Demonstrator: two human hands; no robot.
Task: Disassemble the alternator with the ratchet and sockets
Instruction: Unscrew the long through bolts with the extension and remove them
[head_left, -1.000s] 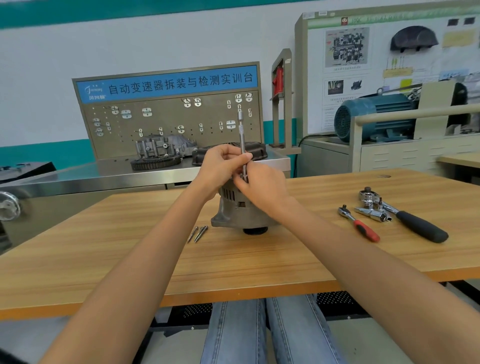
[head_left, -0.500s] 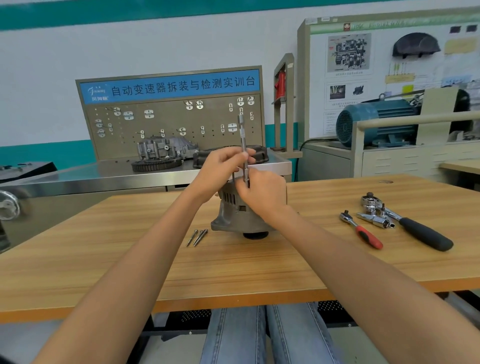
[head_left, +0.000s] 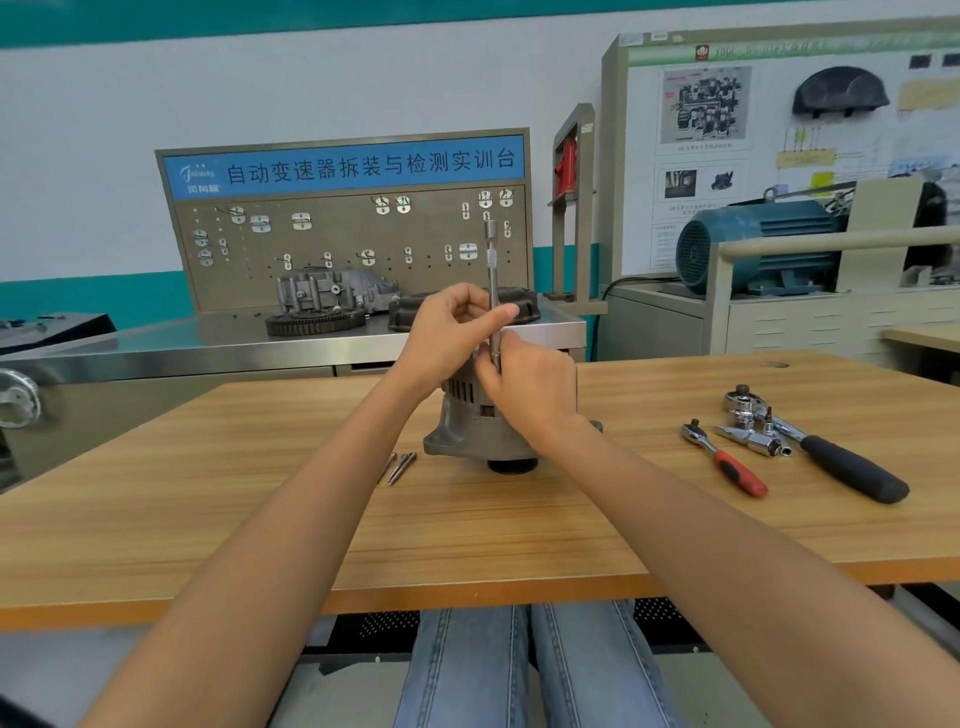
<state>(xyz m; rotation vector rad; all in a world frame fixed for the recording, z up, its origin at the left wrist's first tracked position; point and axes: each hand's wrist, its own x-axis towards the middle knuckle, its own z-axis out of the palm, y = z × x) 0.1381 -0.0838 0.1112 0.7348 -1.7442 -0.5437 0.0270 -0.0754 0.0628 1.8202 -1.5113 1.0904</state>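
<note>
two hands up on the alternator (head_left: 470, 426), standing on end near the middle of the wooden table (head_left: 208, 519), pulley end down. left hand (head_left: 449, 325) pinching the upright extension bar (head_left: 492, 291) at mid-shaft, thumb laid across it. right hand (head_left: 530, 387) curled low around the foot of the bar, right on top of the housing; socket and fastener hidden under the fingers, so can't say what's engaged. no ratchet on the bar's top, so probably spinning a loosened bolt out by fingertip.

looks a heavy, rigid lump of cast metal, unlikely to slide, but tall on a narrow base, so could rock under side load. best held around the ribbed housing, not the vents. bar is slim, polished, likely slippery; knurled band near the top the surer place to twist.

just left of the housing, loose long bolts (head_left: 402, 466) lying on the table. off to the right, well apart: red-handled ratchet (head_left: 727, 460), black-handled ratchet (head_left: 831, 457), chrome sockets (head_left: 748, 439) between them.
</note>
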